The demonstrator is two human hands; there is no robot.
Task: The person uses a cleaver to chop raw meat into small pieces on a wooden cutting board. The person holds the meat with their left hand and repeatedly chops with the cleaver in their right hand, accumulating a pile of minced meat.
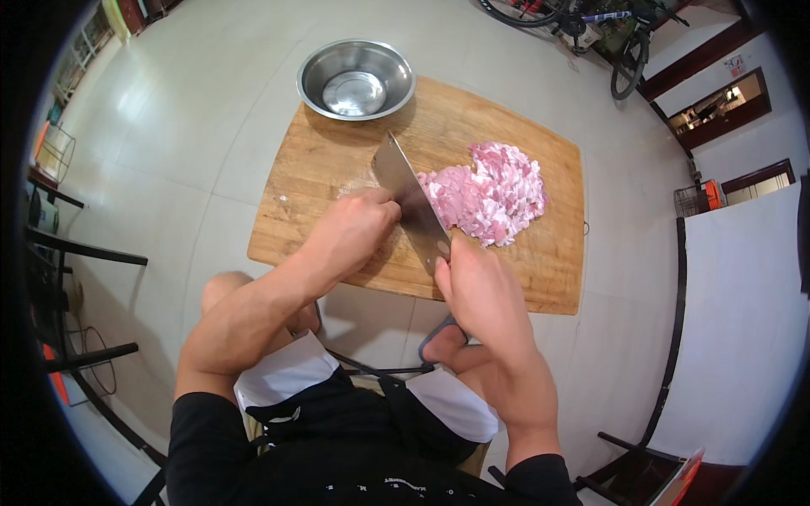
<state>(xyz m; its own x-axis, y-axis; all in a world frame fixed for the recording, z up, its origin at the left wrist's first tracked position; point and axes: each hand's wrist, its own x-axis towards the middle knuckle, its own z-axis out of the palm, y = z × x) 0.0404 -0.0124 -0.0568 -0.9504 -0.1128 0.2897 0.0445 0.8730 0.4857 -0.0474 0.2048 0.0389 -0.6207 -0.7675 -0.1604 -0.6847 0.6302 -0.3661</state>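
Observation:
My right hand (485, 284) grips the handle of a cleaver (398, 171), whose broad steel blade stands tilted over a wooden cutting board (316, 169). Curled at the blade's left face is my left hand (356, 223), closed, with its fingertips against or very near the metal; whatever it pinches, if anything, is hidden. Just right of the blade lies a heap of chopped pink and white meat (502, 192). A few small scraps dot the board's left side. On the far left corner of the board sits a steel bowl (354, 93) with no food visible in it.
The board is low, in front of my knees, above a pale tiled floor (177, 143). Dark chair frames (89, 246) stand at the left. A bicycle (591, 25) is at the far right, and a white-topped surface (734, 329) fills the right side.

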